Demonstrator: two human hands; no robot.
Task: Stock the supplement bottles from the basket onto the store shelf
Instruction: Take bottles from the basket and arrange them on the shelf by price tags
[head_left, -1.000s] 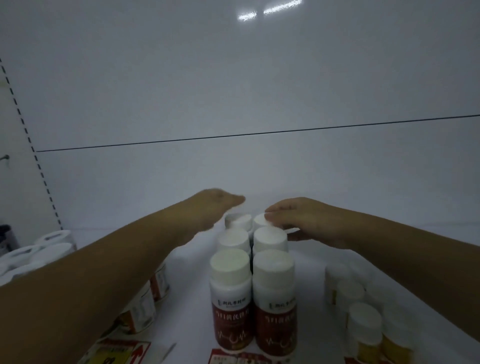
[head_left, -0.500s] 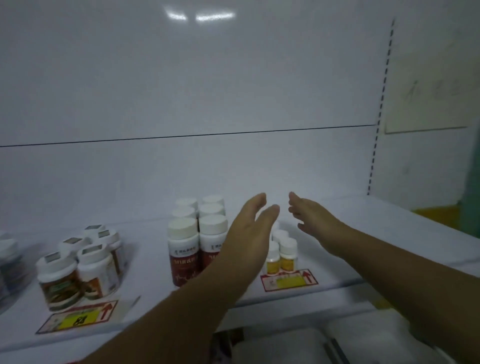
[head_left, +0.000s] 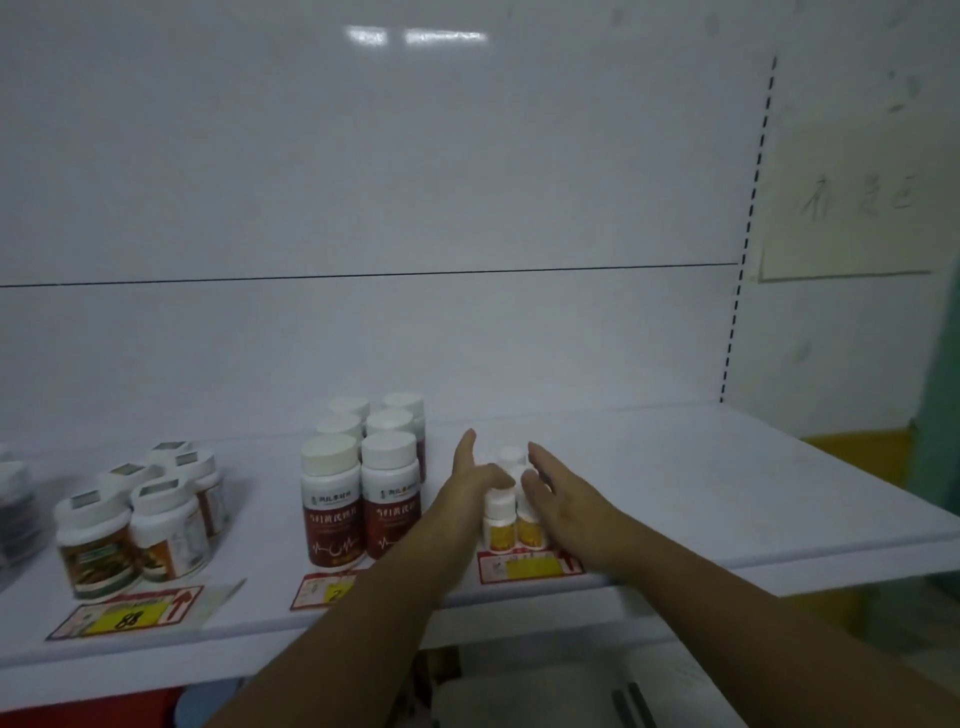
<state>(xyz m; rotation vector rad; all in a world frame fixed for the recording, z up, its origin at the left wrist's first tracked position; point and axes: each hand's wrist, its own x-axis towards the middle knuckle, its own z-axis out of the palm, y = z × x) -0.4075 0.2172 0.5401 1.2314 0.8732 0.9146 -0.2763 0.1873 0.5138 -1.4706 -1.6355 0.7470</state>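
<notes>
On the white shelf (head_left: 727, 493) a short double row of small yellow-labelled bottles (head_left: 500, 525) with white caps stands near the front edge. My left hand (head_left: 470, 480) lies flat against the left side of that row and my right hand (head_left: 558, 493) flanks its right side, fingers straight, palms facing each other. Neither hand grips a bottle. To the left stand several taller red-labelled bottles (head_left: 332, 504) in two tight rows. The basket is not in view.
Squat bottles with brown labels (head_left: 98, 540) stand at the shelf's left. Price tags (head_left: 124, 616) lie along the front edge. The shelf's right part holds nothing. A perforated upright (head_left: 748, 234) and a wall with a paper sheet (head_left: 852, 182) are at the right.
My view has pulled back from the red-labelled bottles. Both hands have left those rows, moved right and lowered, and now bracket the small yellow-labelled bottles.
</notes>
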